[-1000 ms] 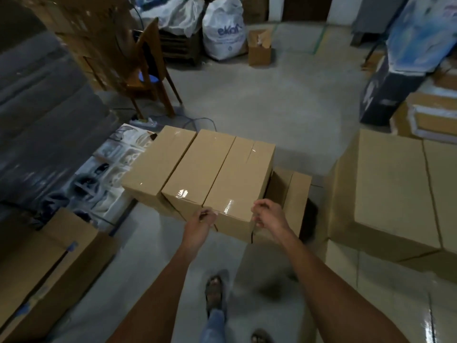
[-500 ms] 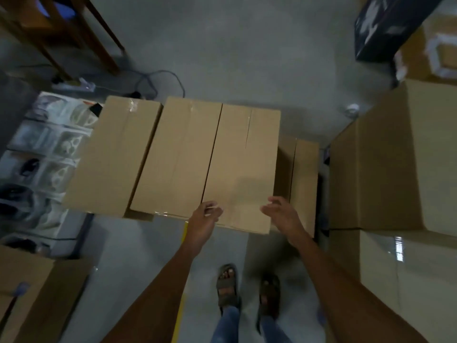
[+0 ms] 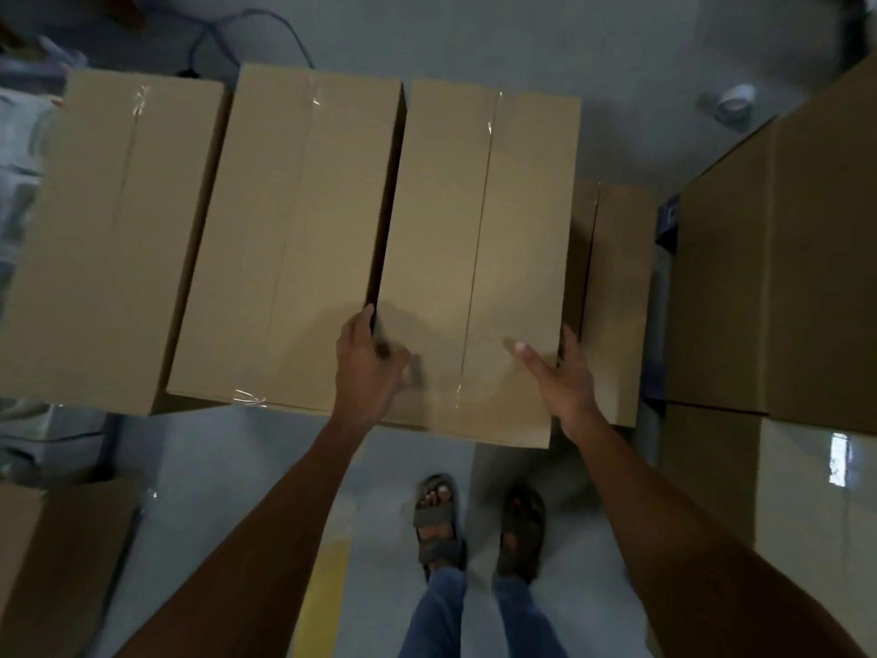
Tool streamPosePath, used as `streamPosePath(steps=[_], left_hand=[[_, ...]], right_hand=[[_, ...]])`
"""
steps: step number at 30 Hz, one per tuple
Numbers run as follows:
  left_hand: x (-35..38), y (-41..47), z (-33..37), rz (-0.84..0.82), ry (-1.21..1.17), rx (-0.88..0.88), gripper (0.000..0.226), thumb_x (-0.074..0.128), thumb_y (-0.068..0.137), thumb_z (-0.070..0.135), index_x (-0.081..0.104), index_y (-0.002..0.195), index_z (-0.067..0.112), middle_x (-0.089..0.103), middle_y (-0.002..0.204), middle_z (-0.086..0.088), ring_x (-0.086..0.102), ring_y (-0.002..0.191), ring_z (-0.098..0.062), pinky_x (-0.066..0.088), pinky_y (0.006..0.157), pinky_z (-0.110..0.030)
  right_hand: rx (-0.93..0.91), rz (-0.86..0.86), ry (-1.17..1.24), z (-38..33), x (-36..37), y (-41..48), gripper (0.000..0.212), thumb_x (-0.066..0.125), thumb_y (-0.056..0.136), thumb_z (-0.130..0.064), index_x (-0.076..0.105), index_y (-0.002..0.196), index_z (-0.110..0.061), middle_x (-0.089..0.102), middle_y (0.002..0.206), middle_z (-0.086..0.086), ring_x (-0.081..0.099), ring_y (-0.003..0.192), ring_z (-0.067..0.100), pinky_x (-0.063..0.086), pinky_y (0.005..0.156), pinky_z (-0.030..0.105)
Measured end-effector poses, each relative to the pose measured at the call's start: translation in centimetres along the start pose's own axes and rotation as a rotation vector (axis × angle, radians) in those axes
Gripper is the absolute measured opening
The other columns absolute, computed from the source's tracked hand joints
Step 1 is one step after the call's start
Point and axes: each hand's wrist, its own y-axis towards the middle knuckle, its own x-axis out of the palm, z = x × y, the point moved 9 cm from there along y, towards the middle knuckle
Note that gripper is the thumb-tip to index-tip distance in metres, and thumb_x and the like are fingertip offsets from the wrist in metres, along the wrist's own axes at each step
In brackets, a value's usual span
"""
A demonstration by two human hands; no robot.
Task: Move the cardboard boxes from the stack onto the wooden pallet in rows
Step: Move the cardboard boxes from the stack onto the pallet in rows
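Dim indoor light falls on a smooth grey concrete floor (image 3: 474, 35). A yellow stripe (image 3: 325, 586) marks it nearby. A dark cable (image 3: 265, 21) loops across its far side.

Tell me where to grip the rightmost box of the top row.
Probably take the rightmost box by its long side faces, from the near end: left hand fingers into the narrow gap beside the middle box, right hand flat on the free face above the lower box.
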Motion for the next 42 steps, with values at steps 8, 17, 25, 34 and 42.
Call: streamPosePath(steps=[8,17,25,34,42], left_hand=[[2.1,0.5,2.8,-0.257,-0.297,-0.112,0.097,0.090,0.074,0.025,0.030,0.151,0.024,0.062,0.124,0.013,0.062,0.116,-0.010,0.051,0.088,-0.021],[-4.7,-4.6,18.3,-0.339,-0.370,0.041,0.087,0.083,0.081,0.031,0.034,0.152,0.025,0.059,0.133,0.012,0.054,0.124,-0.012,0.040,0.110,-0.035],[-15.2,-17.6,35.9,-0.236,-0.403,0.309,0.086,0.087,0.075,0.034,0.041,0.148,0.036,0.062,0.135,0.016,0.058,0.123,-0.008,0.045,0.109,-0.038],[-24.4,-34.3,46.1,-0.077,-0.467,0.624,0.050,0.063,0.100,0.030,0.048,0.147,0.029,0.063,0.137,0.010,0.059,0.125,-0.012,0.046,0.108,-0.037],[-22.5,-46.5,43.0,-0.109,-0.475,0.694,0.051,0.059,0.102,0.033,0.043,0.150,0.030,0.059,0.140,0.007,0.057,0.126,-0.019,0.044,0.111,-0.045]], right_hand=[[-0.048,-0.137,0.087,-2.2,-2.7,-0.3,0.077,0.071,0.085,-0.051,0.034,0.152,-0.042,0.056,0.139,-0.006,0.056,0.121,0.018,0.051,0.093,0.040],[-0.207,-0.153,0.106,-16.3,-13.7,-6.2,0.057,0.065,0.097,-0.024,0.040,0.147,-0.037,0.059,0.117,-0.016,0.055,0.095,-0.007,0.045,0.070,0.007],[-0.456,-0.015,0.154,-28.8,-25.5,-21.6,0.068,0.070,0.092,-0.038,0.039,0.152,-0.037,0.052,0.138,-0.017,0.052,0.125,0.011,0.042,0.102,0.029],[-0.725,0.112,0.171,-34.0,-33.9,-41.5,0.049,0.067,0.095,-0.040,0.055,0.140,-0.028,0.067,0.125,-0.005,0.065,0.104,0.008,0.053,0.087,0.029],[-0.800,0.225,0.169,-26.0,-37.4,-54.0,0.050,0.066,0.096,-0.037,0.051,0.143,-0.035,0.064,0.128,-0.013,0.064,0.110,0.008,0.052,0.096,0.034]])
